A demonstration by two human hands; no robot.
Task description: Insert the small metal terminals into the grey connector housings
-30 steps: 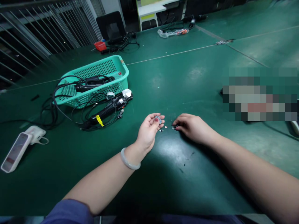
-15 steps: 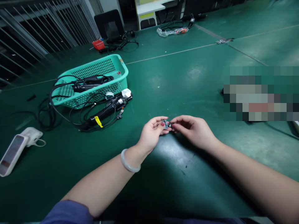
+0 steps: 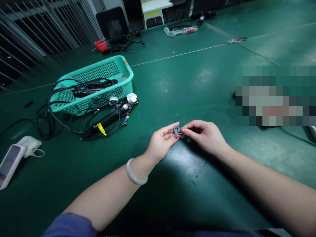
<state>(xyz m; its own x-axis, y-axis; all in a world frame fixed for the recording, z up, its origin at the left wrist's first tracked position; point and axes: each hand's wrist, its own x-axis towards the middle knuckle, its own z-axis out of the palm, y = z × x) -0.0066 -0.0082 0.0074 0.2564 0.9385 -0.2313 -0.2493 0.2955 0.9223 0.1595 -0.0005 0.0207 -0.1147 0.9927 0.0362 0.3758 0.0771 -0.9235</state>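
Observation:
Above the green table, both my hands meet at a small grey-blue block-like part with dark gaps in it. My left hand grips it between thumb and fingers, with a pale bangle on that wrist. From the other side, my right hand is pinched at the block's right edge. A thin whitish piece shows beside the right fingertips, too small to name. The fingers partly hide the block and whatever the right hand pinches.
Left of my hands stands a turquoise basket with black cabled devices; another black device with a yellow tag lies before it. A phone lies far left. A pixelated patch covers something at right. A plastic bag lies at the back.
The block has turned in my left fingers and shows a different side. My left thumb has shifted lower and to the right. The right hand keeps its pinch, and the view has shifted slightly.

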